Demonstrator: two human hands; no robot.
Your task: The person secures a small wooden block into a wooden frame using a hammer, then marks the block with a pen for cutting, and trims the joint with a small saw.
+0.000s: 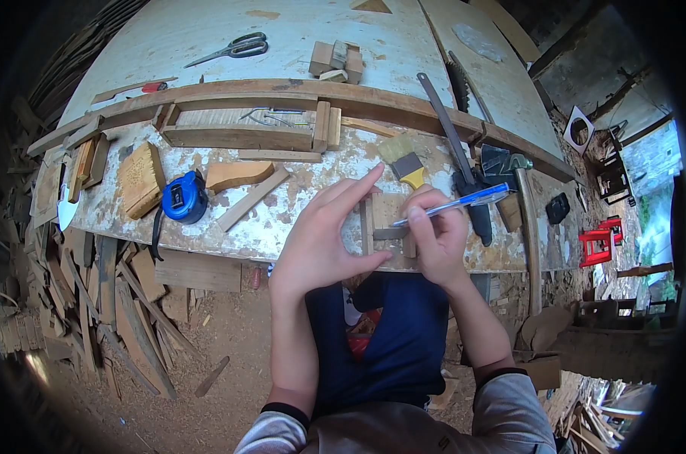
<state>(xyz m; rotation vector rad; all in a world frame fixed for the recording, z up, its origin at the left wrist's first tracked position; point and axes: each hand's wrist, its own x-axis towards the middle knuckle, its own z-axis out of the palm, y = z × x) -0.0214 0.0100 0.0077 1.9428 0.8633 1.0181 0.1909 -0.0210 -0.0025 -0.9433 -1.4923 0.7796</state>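
Blue, the pen [464, 201] is pinched in the right hand [439, 240] at a wooden block [388, 207], marking seemingly unfinished, the left hand [316, 231] curved open alongside.

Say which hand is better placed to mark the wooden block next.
Right, most likely: the right hand holds the blue pen, its tip at the wooden block; the left hand is open, without a pen.

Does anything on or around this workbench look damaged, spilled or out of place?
The workbench looks worn: its white surface is patchy, with brown showing through. At lower left, wood scraps lie jumbled on the floor, untidy but probably normal here. No wet spill is visible.
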